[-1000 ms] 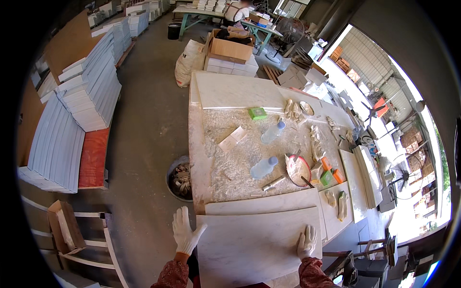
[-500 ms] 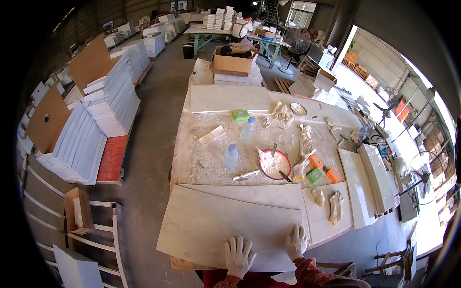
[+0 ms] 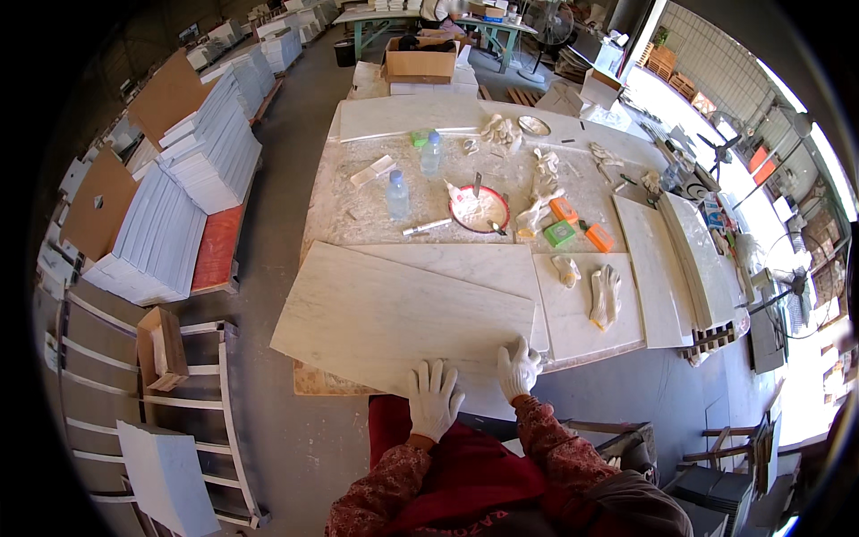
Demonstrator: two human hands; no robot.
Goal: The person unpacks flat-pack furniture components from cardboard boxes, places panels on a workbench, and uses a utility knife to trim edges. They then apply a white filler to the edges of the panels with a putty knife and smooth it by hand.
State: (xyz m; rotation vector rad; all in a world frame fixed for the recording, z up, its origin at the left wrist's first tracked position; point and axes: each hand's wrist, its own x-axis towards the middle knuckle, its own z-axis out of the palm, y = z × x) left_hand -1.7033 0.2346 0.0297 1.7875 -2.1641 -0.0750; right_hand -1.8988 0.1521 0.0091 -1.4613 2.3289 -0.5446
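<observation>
A pale grey-veined stone slab [image 3: 403, 309] lies aslant at the front of the worktable, its near edge jutting past the table. Under it, a second pale slab [image 3: 474, 261] shows along the far side. My left hand [image 3: 435, 399], in a white knit glove, rests flat on the slab's near edge with fingers spread. At the slab's near right corner lies my right hand [image 3: 519, 370], gloved likewise, its fingers stretched out and thumb apart. Neither hand has anything gripped in it. Right of the slab, a smaller slab [image 3: 573, 331] carries a loose pair of gloves [image 3: 605, 297].
Beyond the slabs stand a red-rimmed bowl of white paste [image 3: 479, 211], two bottles [image 3: 397, 197], orange and green small boxes [image 3: 560, 234], and a white tube [image 3: 427, 227]. More slabs [image 3: 698, 259] lean at the right. A slatted metal rack [image 3: 224, 376] stands left.
My view has tilted down, showing more of my forearms and apron. Both hands remain on the slab's near edge, the right one at its corner.
</observation>
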